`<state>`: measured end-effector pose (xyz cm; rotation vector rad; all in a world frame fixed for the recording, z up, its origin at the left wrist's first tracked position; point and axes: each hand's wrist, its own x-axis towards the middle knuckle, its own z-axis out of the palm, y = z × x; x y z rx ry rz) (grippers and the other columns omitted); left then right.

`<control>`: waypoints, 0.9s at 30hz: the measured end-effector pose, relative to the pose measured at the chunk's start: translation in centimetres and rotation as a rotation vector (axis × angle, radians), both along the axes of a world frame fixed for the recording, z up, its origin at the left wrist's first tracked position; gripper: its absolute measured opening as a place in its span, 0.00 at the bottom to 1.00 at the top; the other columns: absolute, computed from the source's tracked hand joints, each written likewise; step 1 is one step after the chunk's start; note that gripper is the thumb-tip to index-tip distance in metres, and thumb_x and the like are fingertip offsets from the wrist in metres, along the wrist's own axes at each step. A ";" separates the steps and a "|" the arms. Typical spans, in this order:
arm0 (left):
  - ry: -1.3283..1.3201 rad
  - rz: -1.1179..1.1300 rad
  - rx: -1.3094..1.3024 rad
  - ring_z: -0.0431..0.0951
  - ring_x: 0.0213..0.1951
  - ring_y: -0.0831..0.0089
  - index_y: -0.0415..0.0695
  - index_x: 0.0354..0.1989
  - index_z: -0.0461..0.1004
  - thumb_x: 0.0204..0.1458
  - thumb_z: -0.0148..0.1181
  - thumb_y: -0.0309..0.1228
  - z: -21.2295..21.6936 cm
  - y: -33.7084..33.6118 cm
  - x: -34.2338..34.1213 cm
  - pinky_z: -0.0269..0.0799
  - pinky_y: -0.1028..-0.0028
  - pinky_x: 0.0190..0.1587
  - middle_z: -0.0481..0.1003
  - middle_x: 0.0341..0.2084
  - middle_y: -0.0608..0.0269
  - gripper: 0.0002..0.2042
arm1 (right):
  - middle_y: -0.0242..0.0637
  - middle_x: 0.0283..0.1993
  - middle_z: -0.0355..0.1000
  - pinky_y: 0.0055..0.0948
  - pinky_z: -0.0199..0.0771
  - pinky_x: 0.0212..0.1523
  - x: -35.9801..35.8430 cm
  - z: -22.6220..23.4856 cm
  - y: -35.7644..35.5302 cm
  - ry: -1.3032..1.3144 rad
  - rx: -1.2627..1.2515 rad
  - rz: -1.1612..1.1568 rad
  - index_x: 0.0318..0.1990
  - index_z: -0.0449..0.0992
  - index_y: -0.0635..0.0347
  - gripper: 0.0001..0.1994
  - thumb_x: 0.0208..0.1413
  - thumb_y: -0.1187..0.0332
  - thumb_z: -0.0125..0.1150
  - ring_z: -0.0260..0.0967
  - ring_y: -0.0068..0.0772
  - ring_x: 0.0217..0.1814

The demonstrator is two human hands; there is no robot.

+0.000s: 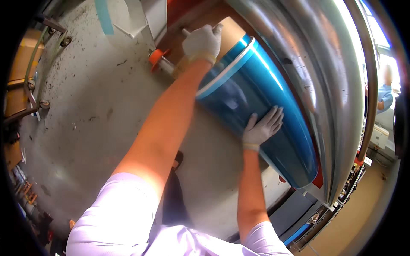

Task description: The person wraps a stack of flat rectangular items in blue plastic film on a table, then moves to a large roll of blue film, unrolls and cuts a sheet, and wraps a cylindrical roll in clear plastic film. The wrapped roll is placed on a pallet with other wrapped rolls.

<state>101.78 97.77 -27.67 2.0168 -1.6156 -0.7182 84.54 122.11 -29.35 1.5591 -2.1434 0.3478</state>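
A large roll of glossy blue film [256,98] lies slantwise in front of me, with a pale band [232,68] around it near its far left end. Beyond that band is a brown, cardboard-coloured section [232,30]. My left hand [202,42], in a pale glove, is closed at this brown end; its curled fingers hide what they hold, if anything. Below it, a metal shaft with an orange collar [157,59] sticks out. My right hand [261,129], also gloved, lies flat on the blue film with its fingers stretched out.
Long shiny metal rollers [294,55] run behind the blue roll. A wheeled cart with cardboard boxes [26,55] stands at the left. Grey floor [94,128] spreads below, with a blue-green tape strip [103,17]. Another person [385,94] is at the far right.
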 end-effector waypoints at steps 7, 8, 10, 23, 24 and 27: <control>0.307 0.009 -0.360 0.76 0.34 0.45 0.44 0.32 0.75 0.63 0.41 0.42 -12.6 6.7 4.5 0.71 0.57 0.36 0.77 0.29 0.47 0.18 | 0.44 0.64 0.65 0.39 0.66 0.61 -16.1 1.3 -9.9 0.109 0.493 0.115 0.60 0.67 0.57 0.18 0.66 0.65 0.42 0.63 0.45 0.64; 0.304 0.035 -0.348 0.76 0.35 0.46 0.43 0.34 0.75 0.62 0.41 0.41 -15.6 7.4 5.8 0.71 0.57 0.38 0.77 0.30 0.48 0.17 | 0.45 0.63 0.66 0.39 0.69 0.59 -16.5 0.5 -10.6 0.218 0.530 0.197 0.59 0.68 0.56 0.17 0.66 0.68 0.41 0.65 0.45 0.63; 0.286 0.099 -0.318 0.76 0.36 0.46 0.42 0.37 0.75 0.62 0.42 0.38 -20.8 8.8 8.6 0.72 0.57 0.40 0.77 0.34 0.48 0.16 | 0.45 0.63 0.66 0.39 0.66 0.61 -12.9 -0.7 -10.8 0.123 0.428 0.084 0.60 0.68 0.58 0.18 0.66 0.64 0.42 0.63 0.45 0.64; 0.040 -0.001 0.059 0.79 0.40 0.52 0.45 0.37 0.80 0.60 0.39 0.55 0.3 -2.3 0.1 0.74 0.55 0.42 0.79 0.36 0.51 0.27 | 0.55 0.71 0.51 0.58 0.47 0.67 3.5 -3.9 2.4 0.049 0.153 -0.132 0.67 0.56 0.65 0.36 0.57 0.50 0.49 0.49 0.61 0.71; 0.019 0.036 0.066 0.79 0.39 0.52 0.46 0.37 0.80 0.61 0.36 0.57 0.0 -1.2 -0.1 0.74 0.54 0.40 0.80 0.35 0.51 0.30 | 0.54 0.71 0.52 0.58 0.47 0.67 3.1 -2.9 2.2 0.054 0.174 -0.123 0.67 0.56 0.65 0.37 0.55 0.50 0.52 0.49 0.60 0.71; 0.122 0.041 -0.064 0.80 0.36 0.49 0.46 0.33 0.81 0.60 0.41 0.55 -2.1 2.0 2.3 0.73 0.55 0.36 0.79 0.30 0.47 0.27 | 0.52 0.67 0.59 0.50 0.51 0.67 -2.6 1.6 -4.0 -0.016 0.094 -0.078 0.64 0.61 0.64 0.30 0.64 0.50 0.40 0.55 0.55 0.68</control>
